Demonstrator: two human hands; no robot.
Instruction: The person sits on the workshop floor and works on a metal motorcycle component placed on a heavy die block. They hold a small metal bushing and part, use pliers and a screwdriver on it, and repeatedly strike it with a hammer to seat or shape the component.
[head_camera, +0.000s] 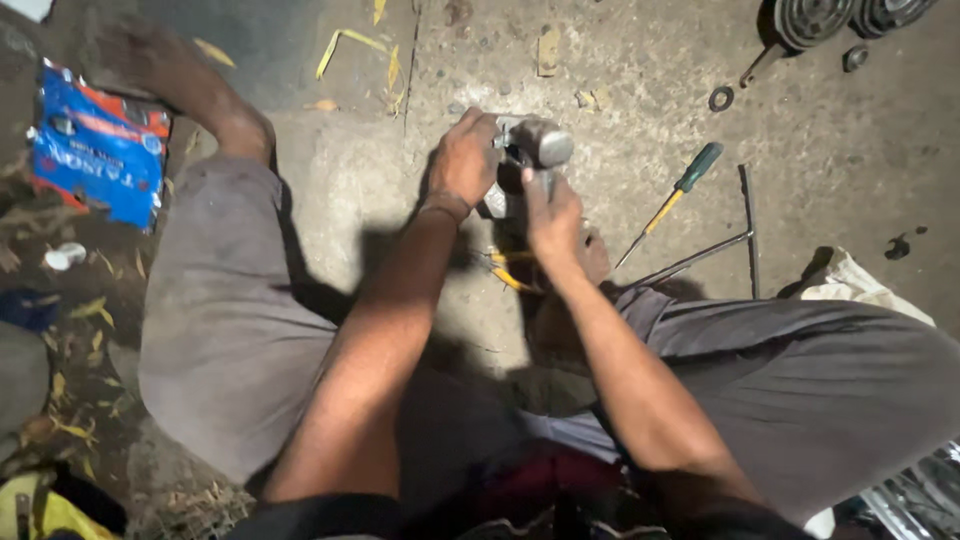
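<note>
Floor: rough concrete floor (620, 60) carried it all.
Tools: green-handled screwdriver (672, 200), metal rods (720, 245).
Litter: blue packet (98, 145), small ring (721, 98).

Your left hand (463, 160) and right hand (551, 215) hide most of the blurred metal part (535, 145), whose kind you cannot tell.

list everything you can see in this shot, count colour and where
metal part: one, grey, floor centre, gripped by both hands
screwdriver: one, green handle with yellow shaft, floor right of the hands
T-shaped rod tool: one, dark metal, beside the screwdriver
ring washer: one, dark, floor upper right
round ribbed parts: two, dark metal, top right corner
packet: one, blue and orange, floor left
cloth: one, whitish, right by the knee
concrete floor: grey, dusty, yellow scraps scattered on it
trousers: grey, on both legs
left hand: on the part's left side
right hand: gripping just below the part
</note>
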